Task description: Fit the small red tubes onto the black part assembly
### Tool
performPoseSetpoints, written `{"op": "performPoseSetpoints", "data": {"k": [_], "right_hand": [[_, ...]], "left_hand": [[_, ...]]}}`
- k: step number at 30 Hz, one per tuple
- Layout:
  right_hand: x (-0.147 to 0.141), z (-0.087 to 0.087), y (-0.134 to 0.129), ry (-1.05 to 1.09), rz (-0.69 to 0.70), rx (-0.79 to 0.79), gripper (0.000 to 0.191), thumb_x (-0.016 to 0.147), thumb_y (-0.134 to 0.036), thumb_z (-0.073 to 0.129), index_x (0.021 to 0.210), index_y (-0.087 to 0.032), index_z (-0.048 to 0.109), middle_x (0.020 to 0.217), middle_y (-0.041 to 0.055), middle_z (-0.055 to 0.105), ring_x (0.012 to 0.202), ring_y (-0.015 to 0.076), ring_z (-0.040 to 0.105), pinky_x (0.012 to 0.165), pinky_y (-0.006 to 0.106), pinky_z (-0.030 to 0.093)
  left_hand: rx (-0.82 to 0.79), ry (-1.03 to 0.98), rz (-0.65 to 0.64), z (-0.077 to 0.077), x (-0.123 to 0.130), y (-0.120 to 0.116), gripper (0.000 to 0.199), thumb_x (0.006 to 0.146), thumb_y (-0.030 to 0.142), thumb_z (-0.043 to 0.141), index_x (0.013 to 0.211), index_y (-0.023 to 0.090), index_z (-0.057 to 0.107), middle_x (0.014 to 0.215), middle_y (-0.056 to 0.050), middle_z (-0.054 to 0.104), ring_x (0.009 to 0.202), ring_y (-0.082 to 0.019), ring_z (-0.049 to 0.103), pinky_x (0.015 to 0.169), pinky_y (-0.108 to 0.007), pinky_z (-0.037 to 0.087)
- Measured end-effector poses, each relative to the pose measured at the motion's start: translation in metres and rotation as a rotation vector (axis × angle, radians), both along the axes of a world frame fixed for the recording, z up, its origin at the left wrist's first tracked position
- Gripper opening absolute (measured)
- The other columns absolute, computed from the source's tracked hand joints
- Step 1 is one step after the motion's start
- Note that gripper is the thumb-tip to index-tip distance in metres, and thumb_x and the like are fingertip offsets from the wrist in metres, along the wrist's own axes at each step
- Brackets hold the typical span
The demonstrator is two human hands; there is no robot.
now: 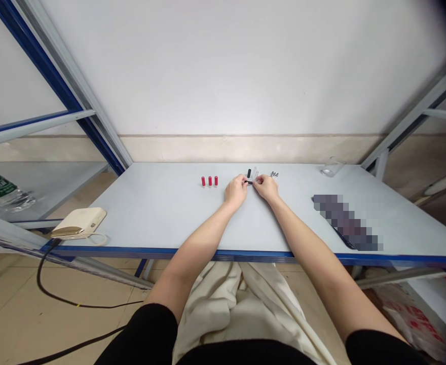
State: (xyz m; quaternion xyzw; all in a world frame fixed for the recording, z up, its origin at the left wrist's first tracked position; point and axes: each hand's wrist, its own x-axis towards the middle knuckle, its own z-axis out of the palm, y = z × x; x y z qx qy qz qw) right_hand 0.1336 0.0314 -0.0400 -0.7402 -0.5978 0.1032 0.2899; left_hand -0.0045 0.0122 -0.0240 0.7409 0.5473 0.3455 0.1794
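Work table with a pale top and blue edge (150, 223), set within a metal rack frame (58, 86) before a white wall (238, 66). The person's bare forearms reach from the near edge toward the far half of the top. A cream pouch (78, 222) with a looped cord lies at the near left corner. A flat dark object (344, 222) lies toward the right (blurred out, so its kind cannot be told), and a clear glass (331, 169) sits at the far right corner.

The left hand (236, 191) and right hand (265, 187) meet near the far edge, fingers curled inward. Their fingertips close together on a small black piece (249, 182) (too small to tell which hand bears it). Just beyond the hands stand a black cylinder (249, 173) and a clear plastic piece (255, 175). Three red cylinders (210, 181) stand in a row left of the left hand, and a small cluster of metal pieces (274, 175) lies just beyond the right hand.
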Motion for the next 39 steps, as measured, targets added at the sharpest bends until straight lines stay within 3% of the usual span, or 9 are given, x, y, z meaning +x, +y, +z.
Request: {"op": "performPoseSetpoints", "data": {"k": [20,39], "right_hand": [[0.003,-0.005,0.002,0.004,0.018,0.051,0.018,0.076,-0.034,0.055,0.082,-0.019,0.063,0.082,0.0031,0.066,0.079,0.0169,0.057,0.071,0.028,0.036],[0.004,0.011,-0.015,-0.282,0.16,0.182,0.012,0.078,-0.02,0.049,0.079,-0.017,0.06,0.086,0.0079,0.065,0.085,0.0217,0.054,0.07,0.029,0.03]], "left_hand": [[0.073,-0.139,0.025,-0.003,0.0,0.004,0.008,0.082,0.018,0.05,0.088,0.021,0.054,0.089,-0.003,0.064,0.079,-0.015,0.058,0.071,-0.027,0.042],[0.131,-0.271,0.01,-0.001,0.0,0.004,0.01,0.083,0.014,0.047,0.089,0.019,0.053,0.088,-0.003,0.062,0.078,-0.014,0.057,0.07,-0.025,0.042]]}}
